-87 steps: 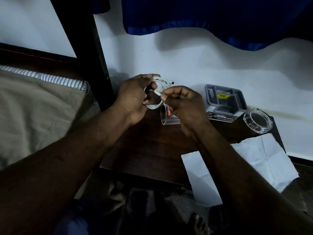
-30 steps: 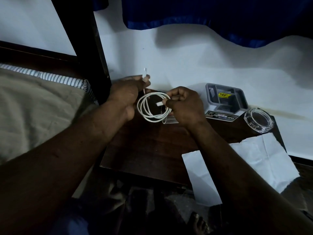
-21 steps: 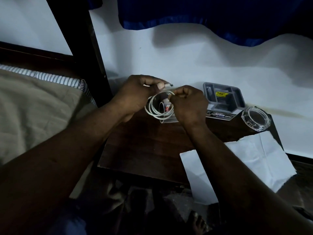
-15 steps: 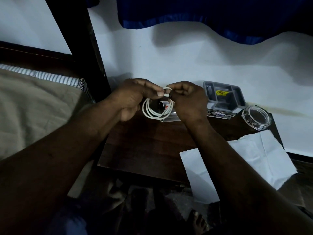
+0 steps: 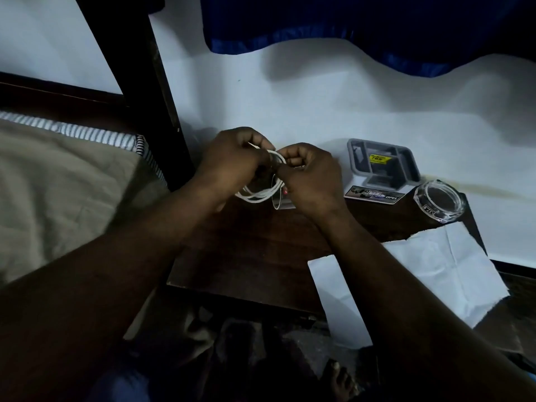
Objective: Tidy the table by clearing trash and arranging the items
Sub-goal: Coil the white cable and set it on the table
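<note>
Between your two hands, the white cable coil is hanging above the table. Your left hand and right hand are both pinching its top. Being light, limp and springy, it is likely wanting a grip across all loops.

This is a dim bedroom in a home. At nine o'clock lies a bed under a beige cover with a striped edge, its dark wooden post rising toward eleven. A small dark wooden bedside table sits at centre against a white wall. A blue curtain hangs at twelve to one. A bare foot shows on the floor at six.
</note>
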A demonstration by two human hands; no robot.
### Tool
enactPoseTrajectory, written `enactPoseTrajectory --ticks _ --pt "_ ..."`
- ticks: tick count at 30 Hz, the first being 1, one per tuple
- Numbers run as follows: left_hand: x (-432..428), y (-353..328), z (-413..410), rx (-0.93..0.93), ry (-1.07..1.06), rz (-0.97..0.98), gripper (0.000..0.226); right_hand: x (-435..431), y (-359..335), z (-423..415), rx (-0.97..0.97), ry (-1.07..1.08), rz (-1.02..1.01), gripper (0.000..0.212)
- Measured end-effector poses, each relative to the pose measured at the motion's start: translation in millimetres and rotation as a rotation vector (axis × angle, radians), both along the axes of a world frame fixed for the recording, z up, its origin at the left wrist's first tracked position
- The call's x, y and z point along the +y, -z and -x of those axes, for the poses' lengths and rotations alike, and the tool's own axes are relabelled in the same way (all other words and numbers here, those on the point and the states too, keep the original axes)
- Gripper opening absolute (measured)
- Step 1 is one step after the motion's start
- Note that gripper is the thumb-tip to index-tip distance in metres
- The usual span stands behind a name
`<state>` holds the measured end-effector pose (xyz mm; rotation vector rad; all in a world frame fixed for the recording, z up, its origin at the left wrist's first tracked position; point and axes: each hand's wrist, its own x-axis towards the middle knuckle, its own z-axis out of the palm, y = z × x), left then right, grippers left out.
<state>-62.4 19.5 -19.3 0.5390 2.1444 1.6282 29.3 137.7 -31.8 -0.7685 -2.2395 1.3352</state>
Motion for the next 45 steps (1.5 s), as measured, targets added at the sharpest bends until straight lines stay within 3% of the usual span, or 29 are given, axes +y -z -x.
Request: enactPoseTrajectory --ticks 3,7,13,19,25,34,37,41,45 --pt "-4.2 -3.9 3.9 -0.550 0.064 -0.290 0.017 2.5 3.6 0.6 -0.015 0.062 -0.099 0.004" --pt "-4.4 -7.4 8.1 -0.774 0.025 -0.416 0.026 8.2 6.2 3.5 -0.024 0.130 -0.063 0.007" --pt "4.3 -3.4 1.1 -0.612 -0.148 -0.431 0.027 3.3 7.4 4.6 0.033 0.150 -0.068 0.021" --pt "3.3 -3.5 3.7 -0.419 -0.270 -0.376 0.029 -1.0 6.0 3.7 0.060 0.065 -0.028 0.011" --pt "-1.6 -10.5 7.3 -0.742 -0.071 -0.534 0.043 -1.1 4.4 6.4 0.055 0.091 0.017 0.011" --pt "-1.6 -12.1 4.8 -0.836 0.092 -0.634 0.036 3.2 1.0 2.8 0.046 0.129 0.021 0.018" --pt "0.2 -10.6 5.3 -0.814 0.052 -0.645 0.033 -0.6 1.9 3.3 0.057 0.099 -0.047 0.018" --pt "0.0 -10.9 6.8 -0.808 -0.030 -0.666 0.031 -9.2 4.0 4.8 0.062 0.022 -0.095 0.036" --pt "-0.1 -11.7 5.9 -0.837 -0.073 -0.674 0.029 -13.1 6.6 6.1 -0.072 -0.110 -0.243 0.033"
